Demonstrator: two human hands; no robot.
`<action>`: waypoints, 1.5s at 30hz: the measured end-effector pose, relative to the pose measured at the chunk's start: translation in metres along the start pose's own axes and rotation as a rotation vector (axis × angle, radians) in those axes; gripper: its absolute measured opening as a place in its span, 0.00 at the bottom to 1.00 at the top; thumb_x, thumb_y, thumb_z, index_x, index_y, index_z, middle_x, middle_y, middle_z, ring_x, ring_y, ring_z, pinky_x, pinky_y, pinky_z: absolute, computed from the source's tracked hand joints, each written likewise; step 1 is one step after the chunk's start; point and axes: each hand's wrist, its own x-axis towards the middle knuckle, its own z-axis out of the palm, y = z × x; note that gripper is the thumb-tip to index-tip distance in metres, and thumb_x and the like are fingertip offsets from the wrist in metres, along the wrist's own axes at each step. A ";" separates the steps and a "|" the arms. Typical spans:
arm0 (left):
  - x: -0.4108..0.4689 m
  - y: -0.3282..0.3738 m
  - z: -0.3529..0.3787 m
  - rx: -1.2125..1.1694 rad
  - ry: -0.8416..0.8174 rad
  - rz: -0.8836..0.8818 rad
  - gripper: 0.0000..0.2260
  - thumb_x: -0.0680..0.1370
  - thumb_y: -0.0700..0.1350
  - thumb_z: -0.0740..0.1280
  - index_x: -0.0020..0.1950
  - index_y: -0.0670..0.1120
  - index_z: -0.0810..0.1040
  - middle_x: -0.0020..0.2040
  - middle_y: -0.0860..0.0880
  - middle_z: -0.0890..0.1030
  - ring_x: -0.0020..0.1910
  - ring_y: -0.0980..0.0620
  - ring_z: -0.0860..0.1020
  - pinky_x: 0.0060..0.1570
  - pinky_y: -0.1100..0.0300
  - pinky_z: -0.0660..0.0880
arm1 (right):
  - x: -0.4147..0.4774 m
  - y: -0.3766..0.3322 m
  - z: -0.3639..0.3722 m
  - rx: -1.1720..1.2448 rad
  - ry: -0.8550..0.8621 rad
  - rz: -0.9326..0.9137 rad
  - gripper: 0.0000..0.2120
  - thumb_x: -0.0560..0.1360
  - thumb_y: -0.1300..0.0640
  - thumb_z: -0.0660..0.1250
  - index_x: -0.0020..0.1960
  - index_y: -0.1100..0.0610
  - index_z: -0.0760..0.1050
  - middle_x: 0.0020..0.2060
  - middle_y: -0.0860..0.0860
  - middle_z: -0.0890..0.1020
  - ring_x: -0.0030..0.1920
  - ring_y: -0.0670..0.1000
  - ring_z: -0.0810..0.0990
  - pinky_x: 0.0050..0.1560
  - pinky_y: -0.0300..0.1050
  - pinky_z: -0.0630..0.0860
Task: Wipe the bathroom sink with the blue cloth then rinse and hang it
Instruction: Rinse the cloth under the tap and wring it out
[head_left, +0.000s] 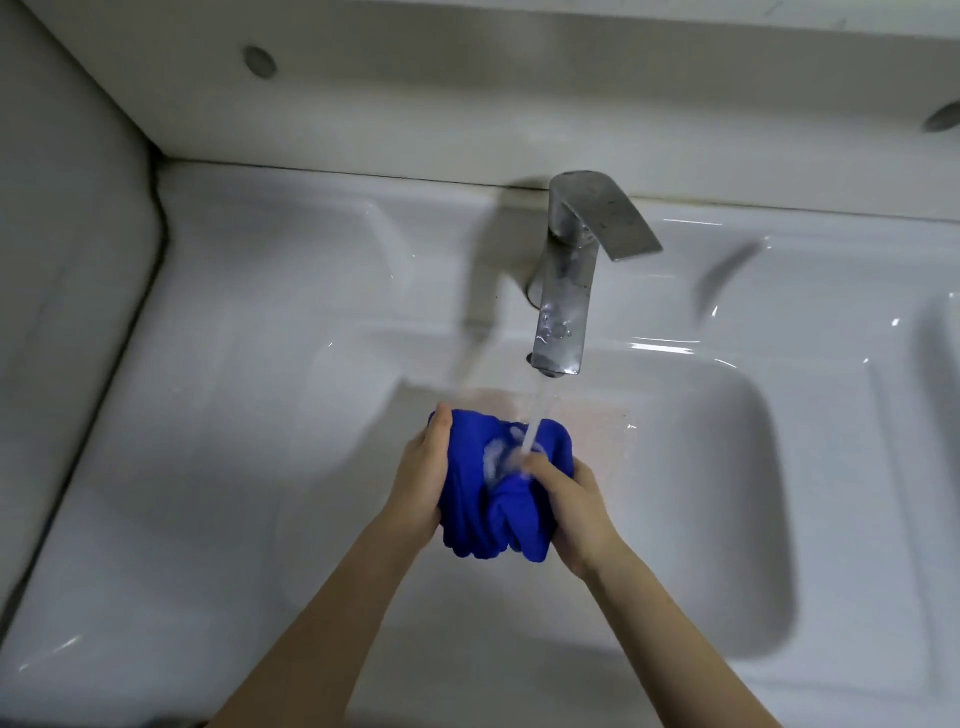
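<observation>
The blue cloth (496, 499) is bunched up over the white sink basin (727, 493), held between both hands. My left hand (423, 475) grips its left side and my right hand (569, 512) grips its right side. Water runs from the chrome faucet (566, 291) in a thin stream onto the top of the cloth, where it foams white near my right fingers. The cloth's lower folds hang down between my wrists.
The faucet lever (618, 218) points to the right. A white countertop (234, 338) surrounds the basin, with a wall ledge behind and a white panel (62, 234) at the left. A second recess shows at the far right edge (940, 364).
</observation>
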 end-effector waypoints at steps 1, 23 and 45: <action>-0.001 0.000 -0.002 0.027 0.003 -0.008 0.24 0.81 0.63 0.55 0.57 0.47 0.81 0.49 0.47 0.87 0.47 0.49 0.86 0.41 0.57 0.81 | -0.002 -0.001 0.003 -0.063 0.010 -0.043 0.10 0.74 0.59 0.71 0.52 0.64 0.79 0.43 0.63 0.83 0.44 0.59 0.82 0.47 0.55 0.81; -0.109 0.143 0.057 1.208 0.002 1.379 0.25 0.80 0.42 0.62 0.77 0.42 0.64 0.77 0.44 0.65 0.77 0.46 0.63 0.76 0.55 0.58 | -0.092 -0.048 -0.026 -0.173 0.298 -0.217 0.08 0.74 0.56 0.73 0.48 0.61 0.79 0.42 0.59 0.85 0.40 0.52 0.83 0.38 0.42 0.79; -0.158 0.091 0.033 0.094 -0.429 -0.055 0.29 0.74 0.67 0.63 0.64 0.47 0.78 0.60 0.45 0.82 0.53 0.49 0.81 0.54 0.56 0.77 | -0.190 -0.116 -0.040 0.085 -0.051 -0.339 0.12 0.74 0.52 0.72 0.55 0.57 0.83 0.53 0.60 0.85 0.54 0.59 0.84 0.46 0.48 0.82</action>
